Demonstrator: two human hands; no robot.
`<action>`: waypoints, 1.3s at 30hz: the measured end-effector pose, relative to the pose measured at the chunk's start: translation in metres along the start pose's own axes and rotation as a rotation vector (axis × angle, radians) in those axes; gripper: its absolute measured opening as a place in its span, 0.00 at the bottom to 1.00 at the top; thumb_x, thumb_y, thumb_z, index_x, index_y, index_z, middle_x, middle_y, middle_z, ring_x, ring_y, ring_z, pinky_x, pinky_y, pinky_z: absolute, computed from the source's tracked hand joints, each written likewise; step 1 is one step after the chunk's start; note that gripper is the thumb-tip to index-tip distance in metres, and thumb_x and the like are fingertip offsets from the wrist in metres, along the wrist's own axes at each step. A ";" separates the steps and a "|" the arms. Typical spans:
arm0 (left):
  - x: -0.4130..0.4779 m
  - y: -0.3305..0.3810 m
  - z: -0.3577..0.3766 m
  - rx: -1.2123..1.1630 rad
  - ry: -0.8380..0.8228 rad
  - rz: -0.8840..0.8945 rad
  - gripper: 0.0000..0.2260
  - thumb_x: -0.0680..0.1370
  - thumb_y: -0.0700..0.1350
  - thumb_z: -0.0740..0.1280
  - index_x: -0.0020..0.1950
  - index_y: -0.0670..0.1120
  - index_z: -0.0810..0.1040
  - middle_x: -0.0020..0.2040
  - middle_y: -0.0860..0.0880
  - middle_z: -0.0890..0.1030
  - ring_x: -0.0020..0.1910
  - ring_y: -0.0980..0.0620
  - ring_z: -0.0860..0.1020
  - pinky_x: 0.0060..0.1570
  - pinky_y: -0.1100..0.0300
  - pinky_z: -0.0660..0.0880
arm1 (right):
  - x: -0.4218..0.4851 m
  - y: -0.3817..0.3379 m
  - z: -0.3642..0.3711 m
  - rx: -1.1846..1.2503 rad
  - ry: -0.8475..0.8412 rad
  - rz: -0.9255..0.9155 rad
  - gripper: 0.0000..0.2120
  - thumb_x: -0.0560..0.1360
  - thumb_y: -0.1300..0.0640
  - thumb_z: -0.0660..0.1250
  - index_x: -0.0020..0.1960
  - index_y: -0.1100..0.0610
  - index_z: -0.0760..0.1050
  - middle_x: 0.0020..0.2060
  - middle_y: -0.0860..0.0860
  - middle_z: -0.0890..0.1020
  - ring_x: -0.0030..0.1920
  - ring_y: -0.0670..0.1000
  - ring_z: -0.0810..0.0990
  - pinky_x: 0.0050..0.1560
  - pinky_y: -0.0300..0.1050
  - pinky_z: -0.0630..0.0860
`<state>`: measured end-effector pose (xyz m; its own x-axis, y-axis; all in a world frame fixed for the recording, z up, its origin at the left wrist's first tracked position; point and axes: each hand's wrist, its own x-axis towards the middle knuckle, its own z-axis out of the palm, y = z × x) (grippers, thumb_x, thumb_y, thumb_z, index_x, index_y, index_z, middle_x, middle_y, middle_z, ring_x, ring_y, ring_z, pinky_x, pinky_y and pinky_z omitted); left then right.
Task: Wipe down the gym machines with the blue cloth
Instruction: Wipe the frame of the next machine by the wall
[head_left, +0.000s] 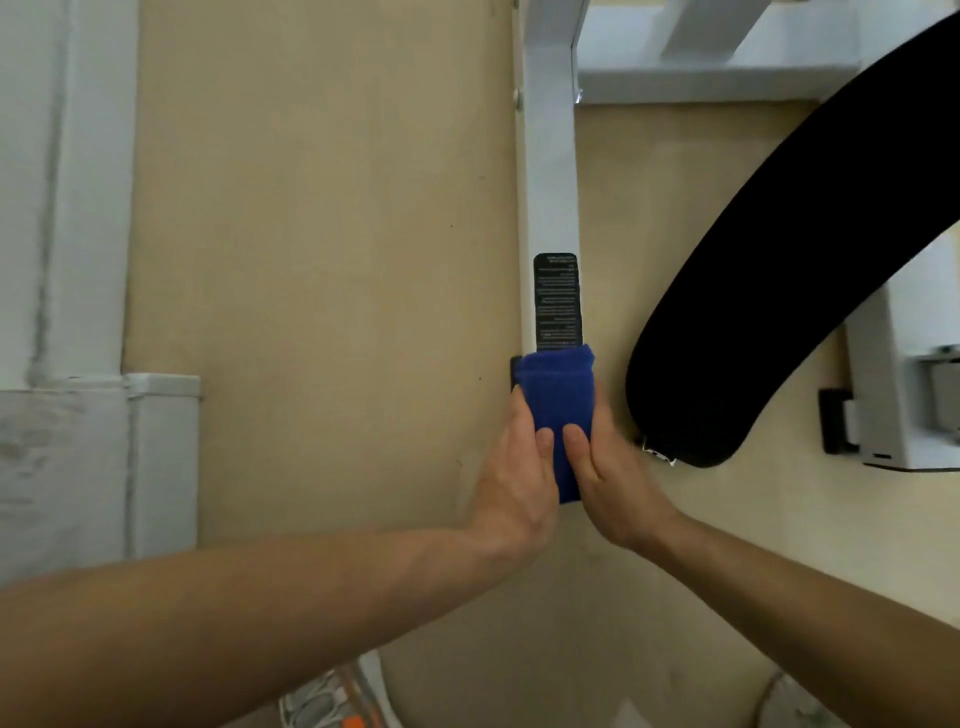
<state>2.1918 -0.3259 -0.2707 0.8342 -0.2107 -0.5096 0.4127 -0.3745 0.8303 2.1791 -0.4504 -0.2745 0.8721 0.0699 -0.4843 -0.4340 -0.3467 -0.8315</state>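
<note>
The beige floor (322, 260) fills most of what I see, looking down. Across the right side sweeps a long black pad (779, 270), curved, its rounded end near my right hand but apart from it. On the left stands a white painted wall section (67, 208) with a box-shaped step low on it.

Down the middle, from far to near, runs the white frame beam (550, 182) of the gym machine; at the far end it joins other white bars. On the right edge sits another white frame part (893, 395) with a small black cap (834, 421) on its left side.

My two forearms come in from the near corners and meet at the near end of the beam. My left hand (519, 488) is on the left side of the beam and my right hand (613, 483) on the right side. Each grip pinches the blue cloth (558, 395), the thumb lying on top of it, the fingers gone down the sides out of sight.

The blue cloth is folded over the near end of the beam, wrapped across its top and both sides, between my hands. Its far edge touches the near end of a narrow black label (557, 301) with fine white print, too small to read.

At the near edge a grey shoe (322, 701) with an orange patch shows.
</note>
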 end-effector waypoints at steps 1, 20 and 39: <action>0.002 0.001 0.000 0.011 0.007 -0.017 0.19 0.84 0.43 0.53 0.75 0.57 0.61 0.59 0.59 0.75 0.56 0.67 0.74 0.56 0.73 0.69 | 0.001 -0.001 -0.001 -0.027 0.000 0.007 0.21 0.85 0.52 0.54 0.77 0.45 0.55 0.58 0.38 0.76 0.57 0.42 0.78 0.55 0.36 0.76; 0.001 0.005 -0.004 0.145 -0.044 -0.063 0.21 0.85 0.45 0.53 0.78 0.51 0.57 0.60 0.53 0.75 0.54 0.58 0.74 0.55 0.65 0.69 | -0.008 0.004 0.005 0.018 0.018 0.066 0.21 0.85 0.51 0.55 0.76 0.43 0.56 0.60 0.41 0.77 0.58 0.41 0.79 0.59 0.42 0.76; 0.140 0.084 -0.016 0.054 0.213 -0.005 0.13 0.84 0.44 0.52 0.67 0.50 0.69 0.50 0.51 0.78 0.44 0.55 0.75 0.47 0.60 0.67 | 0.154 -0.049 -0.043 -0.020 0.225 0.033 0.20 0.84 0.48 0.52 0.75 0.51 0.60 0.58 0.51 0.79 0.58 0.55 0.78 0.62 0.51 0.73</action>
<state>2.3497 -0.3721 -0.2686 0.8930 -0.0155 -0.4497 0.4015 -0.4238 0.8119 2.3446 -0.4626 -0.2966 0.8871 -0.1507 -0.4362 -0.4600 -0.3645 -0.8096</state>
